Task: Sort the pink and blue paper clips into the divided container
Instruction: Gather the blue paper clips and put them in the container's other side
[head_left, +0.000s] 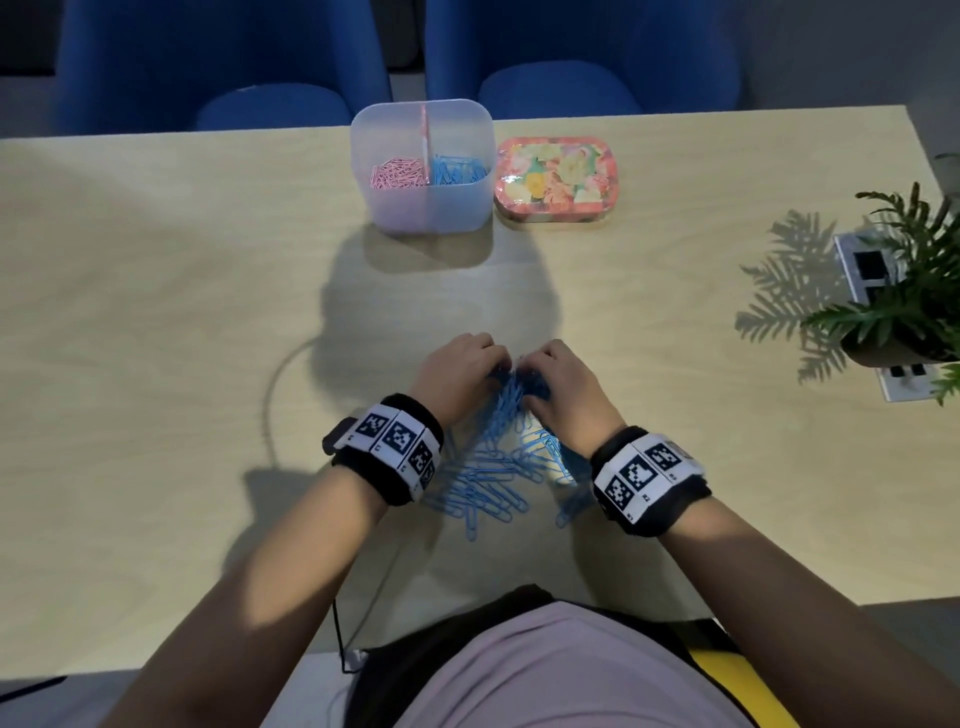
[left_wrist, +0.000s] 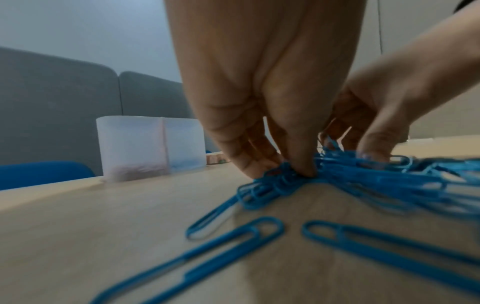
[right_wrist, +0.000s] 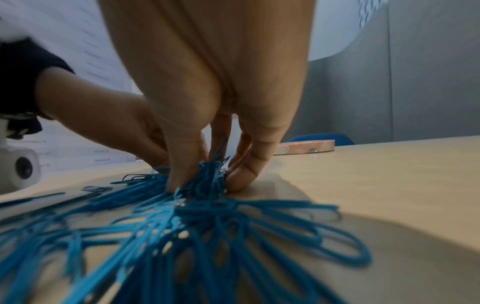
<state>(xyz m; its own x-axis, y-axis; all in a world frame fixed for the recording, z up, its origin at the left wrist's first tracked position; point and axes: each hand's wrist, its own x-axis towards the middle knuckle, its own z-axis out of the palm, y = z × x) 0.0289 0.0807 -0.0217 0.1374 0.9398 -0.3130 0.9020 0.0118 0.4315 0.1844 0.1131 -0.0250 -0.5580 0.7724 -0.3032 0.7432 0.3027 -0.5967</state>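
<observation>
Step in hand: gathering the loose blue paper clips (head_left: 498, 467) into a bunch; no pink clips show on the worktop (head_left: 182, 312), so by my reading the pink sorting is done.
Blue clips: a heap on the worktop at 6 o'clock, close to the person, its far end bunched between both hands.
Left hand (head_left: 460, 371): palm down at the heap's 11 o'clock, its fingers (left_wrist: 303, 162) curled together and pinching clips.
Right hand (head_left: 563, 384): palm down at the heap's 1 o'clock, its fingers (right_wrist: 182, 174) curled and clamped on the same bunch, almost touching the left.
Divided container (head_left: 447, 208): at 12 o'clock, well apart from the hands; pink clips (head_left: 397, 174) in its left half, blue clips in its right.
Next move: likely lift the bunch and carry it to the right compartment; a firm grip is needed, since tangled clips may trail or drop.
Nearby: a floral tin (head_left: 553, 179) just beside the container at 3 o'clock.
</observation>
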